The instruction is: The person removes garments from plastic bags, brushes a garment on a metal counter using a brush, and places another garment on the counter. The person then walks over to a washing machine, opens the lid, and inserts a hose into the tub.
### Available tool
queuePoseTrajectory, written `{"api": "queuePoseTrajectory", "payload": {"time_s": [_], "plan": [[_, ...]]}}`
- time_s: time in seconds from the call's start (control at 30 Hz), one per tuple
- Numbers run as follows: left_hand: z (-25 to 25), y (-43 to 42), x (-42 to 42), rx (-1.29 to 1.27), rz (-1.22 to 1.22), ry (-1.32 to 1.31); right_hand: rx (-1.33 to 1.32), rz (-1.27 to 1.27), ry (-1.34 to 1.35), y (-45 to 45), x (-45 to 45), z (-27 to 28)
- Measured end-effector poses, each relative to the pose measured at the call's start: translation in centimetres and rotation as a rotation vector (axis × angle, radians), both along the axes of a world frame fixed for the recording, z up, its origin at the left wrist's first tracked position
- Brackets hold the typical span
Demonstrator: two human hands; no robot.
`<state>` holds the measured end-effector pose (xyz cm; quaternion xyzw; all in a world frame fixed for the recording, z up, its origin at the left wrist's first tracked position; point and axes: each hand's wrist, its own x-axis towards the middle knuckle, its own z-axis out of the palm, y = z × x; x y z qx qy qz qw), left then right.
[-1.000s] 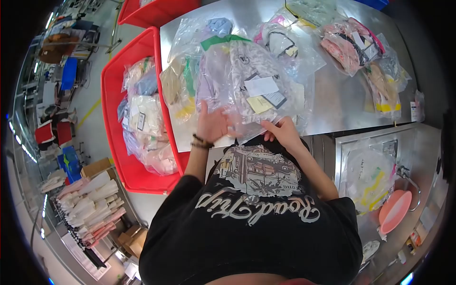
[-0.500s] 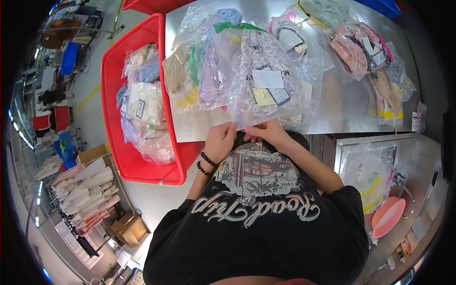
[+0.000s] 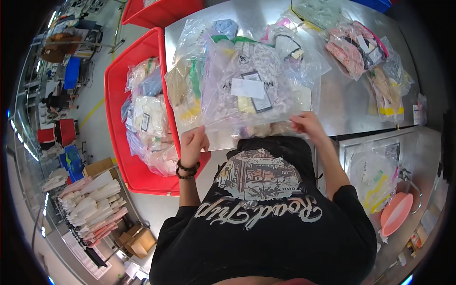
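Observation:
A clear plastic garment bag (image 3: 221,102) lies in front of me, its near edge stretched straight. Inside is a pale patterned garment with a white label and a dark-edged tag, and the bag is marked 38. My left hand (image 3: 194,144), with dark beaded bracelets at the wrist, pinches the bag's near left corner. At the near right corner my right hand (image 3: 308,125) is closed on the same edge. Under and around this bag are other bagged garments, among them a tan one (image 3: 176,86) on the left.
A red bin (image 3: 161,95) full of bagged clothes stands at the table's left. Bagged pink clothing (image 3: 346,59) lies on the metal table (image 3: 342,104) at right. Beyond my right arm are a sink with a faucet (image 3: 417,190) and a pink basin (image 3: 396,213).
My hands have moved apart from the middle of the bag's near edge to its two corners. The bag now lies flatter and its edge is pulled wide.

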<state>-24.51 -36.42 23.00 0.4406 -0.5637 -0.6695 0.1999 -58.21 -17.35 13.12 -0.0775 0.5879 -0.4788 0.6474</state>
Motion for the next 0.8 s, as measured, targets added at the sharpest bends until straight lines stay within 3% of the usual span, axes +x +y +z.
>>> {"api": "queuePoseTrajectory", "payload": {"time_s": [0.07, 0.13, 0.17, 0.23, 0.27, 0.3, 0.37, 0.4, 0.47, 0.5, 0.57, 0.67, 0.73, 0.8], "plan": [[-0.6, -0.1, 1.6, -0.026, 0.170, 0.067, 0.162, 0.203, 0.267, 1.1, -3.9, -0.5], [-2.4, -0.6, 3.0, -0.007, 0.262, 0.088, -0.054, 0.075, 0.676, 0.2, -7.8, -4.0], [-3.6, -0.9, 3.9, 0.016, 0.336, 0.096, -0.123, 0.104, 0.929, -2.3, -8.9, -2.7], [-5.7, -1.1, 4.9, 0.069, 0.480, 0.108, -0.228, 0.114, 1.140, -8.4, -9.8, 0.2], [-6.6, -1.0, 5.2, 0.072, 0.489, 0.113, -0.318, 0.097, 1.136, -12.0, -10.4, 0.3], [-7.4, -1.2, 5.2, 0.162, 0.544, 0.166, -0.388, 0.150, 0.955, -15.8, -11.5, -0.4], [-8.8, -1.9, 4.9, 0.337, 0.646, 0.286, -0.395, 0.061, 1.072, -22.5, -10.1, 1.1], [-9.4, -2.1, 4.8, 0.425, 0.694, 0.350, -0.389, 0.056, 1.228, -25.8, -10.2, -1.0], [-10.6, -1.4, 4.7, 0.396, 0.661, 0.320, -0.220, 0.334, 1.641, -30.7, -10.8, -6.4], [-10.9, -0.5, 4.4, 0.395, 0.663, 0.343, -0.228, 0.336, 1.662, -31.1, -10.4, -6.0], [-11.4, 1.5, 3.7, 0.253, 0.686, 0.315, -0.270, 0.716, 1.499, -31.6, -9.7, -4.6], [-14.4, 3.3, 3.8, 0.398, 0.532, 0.498, -0.308, 0.801, 1.541, -32.6, -9.7, 1.9], [-14.9, 4.6, 2.9, 0.472, 0.436, 0.372, -0.327, 0.891, 1.522, -31.3, -7.7, 6.7], [-14.3, 3.4, 1.7, 0.487, 0.333, 0.405, -0.390, 0.766, 1.269, -28.6, -3.4, 15.9]]}}
